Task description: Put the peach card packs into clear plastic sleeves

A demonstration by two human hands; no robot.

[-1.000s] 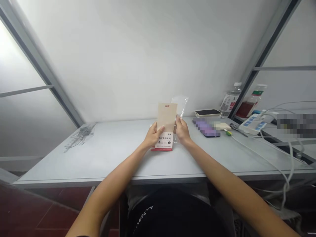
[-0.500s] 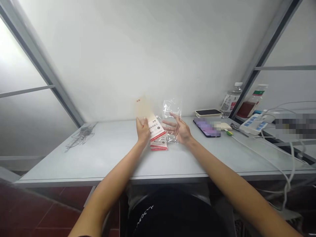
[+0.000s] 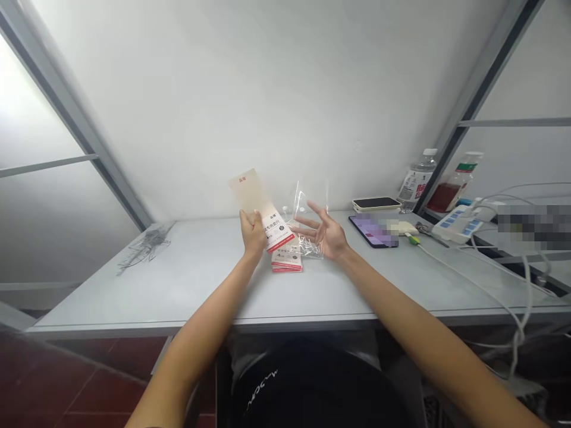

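My left hand (image 3: pixel 253 233) is closed around a flat ruler set (image 3: pixel 277 229) with a white, red-edged printed label, its translucent pale upper end tilting up to the left. To the right, my right hand (image 3: pixel 332 235) has its fingers spread behind or within a clear plastic bag (image 3: pixel 314 193). The bag stands upright in the air, supported by this hand; exactly how it is gripped cannot be made out. Between the hands, a small stack of similar red-edged packs (image 3: pixel 286 266) lies on the white desk (image 3: pixel 191 285), partly covered by the bag and the ruler set.
Two phones, one pale-framed (image 3: pixel 377 204) and one with a purple screen (image 3: pixel 372 232), lie right of my right hand. Behind them stand a clear bottle (image 3: pixel 414 184) and a bottle of dark red liquid (image 3: pixel 448 193). A power strip (image 3: pixel 459 223) trails white cables (image 3: pixel 473 288). A wall (image 3: pixel 285 107) borders the desk.
My left hand has moved slightly left with the ruler set, drawing it away from the plastic bag and showing more of the stack. My right hand and the bag have hardly moved.
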